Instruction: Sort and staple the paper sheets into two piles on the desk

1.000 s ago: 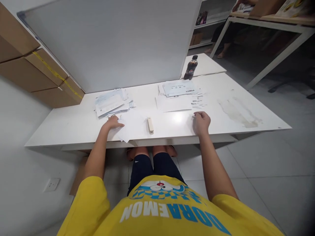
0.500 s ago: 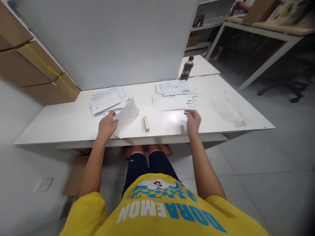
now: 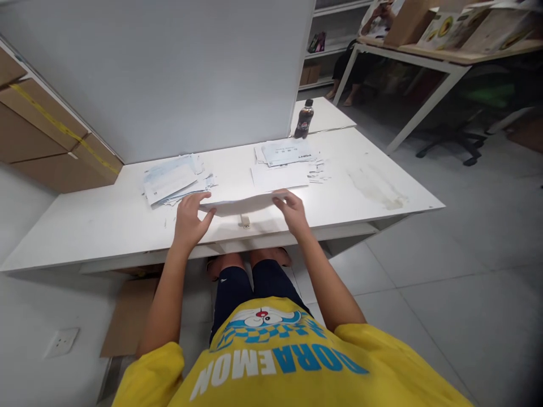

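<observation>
The left hand (image 3: 192, 220) is pinched on the left end of a thin, white, oblong piece of paper (image 3: 241, 206), and the right hand (image 3: 292, 212) is pinched on its right end; the paper is raised above a long, glossy white worktop (image 3: 102, 223), its long axis running side to side; below it, near the worktop's front edge, a small, cream-coloured, oblong stapler (image 3: 245, 223) lies partly hidden, its long axis seemingly crosswise to the paper; it sits between the hands, neither clearly nearer; loose white and pale-blue papers (image 3: 169, 182) lie beyond the left hand; a second paper pile (image 3: 282, 152) lies beyond the right.
</observation>
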`<state>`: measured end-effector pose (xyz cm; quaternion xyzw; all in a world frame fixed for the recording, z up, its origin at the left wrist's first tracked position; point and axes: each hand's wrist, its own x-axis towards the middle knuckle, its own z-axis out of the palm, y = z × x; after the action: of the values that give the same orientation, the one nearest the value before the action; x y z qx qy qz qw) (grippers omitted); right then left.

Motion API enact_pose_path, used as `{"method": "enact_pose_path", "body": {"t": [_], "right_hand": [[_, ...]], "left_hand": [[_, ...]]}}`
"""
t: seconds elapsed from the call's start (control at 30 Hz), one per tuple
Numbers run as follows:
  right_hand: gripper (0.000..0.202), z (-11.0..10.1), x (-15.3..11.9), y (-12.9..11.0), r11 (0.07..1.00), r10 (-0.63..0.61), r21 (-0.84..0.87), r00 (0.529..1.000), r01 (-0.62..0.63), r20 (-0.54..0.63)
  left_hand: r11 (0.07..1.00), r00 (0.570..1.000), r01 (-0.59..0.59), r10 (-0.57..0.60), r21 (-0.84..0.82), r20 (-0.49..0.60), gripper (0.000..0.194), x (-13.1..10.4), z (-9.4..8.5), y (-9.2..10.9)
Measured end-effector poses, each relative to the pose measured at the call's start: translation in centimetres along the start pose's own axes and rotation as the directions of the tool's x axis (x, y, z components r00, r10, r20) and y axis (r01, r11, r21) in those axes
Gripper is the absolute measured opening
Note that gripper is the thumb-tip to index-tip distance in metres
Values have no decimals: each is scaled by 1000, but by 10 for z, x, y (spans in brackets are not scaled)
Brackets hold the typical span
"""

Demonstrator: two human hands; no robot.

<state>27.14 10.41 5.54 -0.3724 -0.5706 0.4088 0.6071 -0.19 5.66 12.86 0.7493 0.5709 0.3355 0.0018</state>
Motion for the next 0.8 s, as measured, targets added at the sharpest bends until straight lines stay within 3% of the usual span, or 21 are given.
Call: {"method": "enact_pose_path", "body": {"t": [0.07, 0.13, 0.23, 0.37, 0.5, 0.63, 0.73, 0.8], "right_hand": [[25, -12, -14, 10, 997, 77, 29, 991, -74, -114], [26, -19, -28, 21, 991, 133, 38, 974, -128, -181], [21, -22, -44, 31, 991, 129, 60, 964, -118, -231], [21, -21, -43, 30, 994, 83, 92, 970, -63, -229], [22, -23, -39, 25, 991, 134, 52, 969, -125, -206], [15, -26, -58, 15, 979, 178, -67, 971, -191, -161], [14, -28, -81, 12, 933, 281, -216, 958, -288, -63], [16, -27, -94, 17, 897, 383, -226, 923, -379, -31]], "left_hand": [[984, 991, 107, -117, -143, -61, 27, -15, 17, 4], [943, 978, 190, -206, -275, -30, 24, -33, 44, 8], [863, 944, 276, -327, -424, -51, 22, -56, 87, 14], [792, 909, 214, -375, -572, -180, 29, -62, 117, 19], [739, 903, 214, -399, -639, -159, 36, -59, 124, 22], [668, 875, 271, -471, -693, -111, 39, -79, 116, 21], [606, 822, 384, -568, -697, -41, 44, -103, 107, 17], [508, 756, 479, -653, -716, 43, 48, -116, 105, 14]]}}
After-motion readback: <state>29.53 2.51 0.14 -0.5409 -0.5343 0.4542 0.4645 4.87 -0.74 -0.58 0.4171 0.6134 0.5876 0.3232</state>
